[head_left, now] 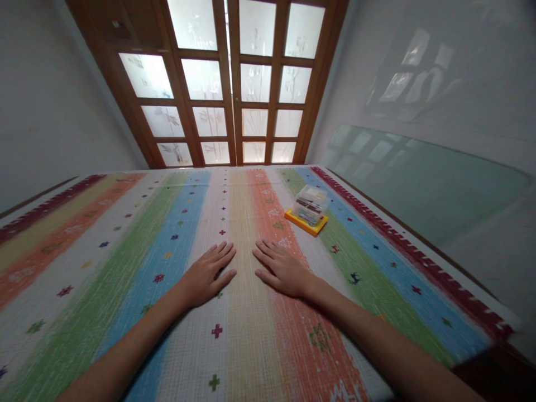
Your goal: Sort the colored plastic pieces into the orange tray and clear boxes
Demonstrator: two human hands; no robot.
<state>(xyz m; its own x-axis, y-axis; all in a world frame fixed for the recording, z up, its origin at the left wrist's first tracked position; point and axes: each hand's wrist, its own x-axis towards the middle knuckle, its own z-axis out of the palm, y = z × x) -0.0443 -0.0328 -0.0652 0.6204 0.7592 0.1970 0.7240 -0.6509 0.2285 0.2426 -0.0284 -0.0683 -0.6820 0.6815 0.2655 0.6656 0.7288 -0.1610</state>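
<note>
My left hand [208, 274] lies flat on the striped tablecloth [247, 312], palm down with the fingers stretched forward and the thumb apart. Opposite it, my right hand [281, 269] rests the same way on the orange stripe, thumb pointing inward. Neither hand holds anything, and a strip of pale yellow cloth separates them. Beyond my right hand stands a clear plastic box [310, 203] with small, thin items inside that I cannot make out. It sits on top of a flat yellow-orange case [306, 223], apart from my fingers.
A wooden door [233, 111] with frosted panes rises behind the table's far edge. White walls stand to the left and right. A pale green glass-like panel [419, 173] runs along the right wall beside the table.
</note>
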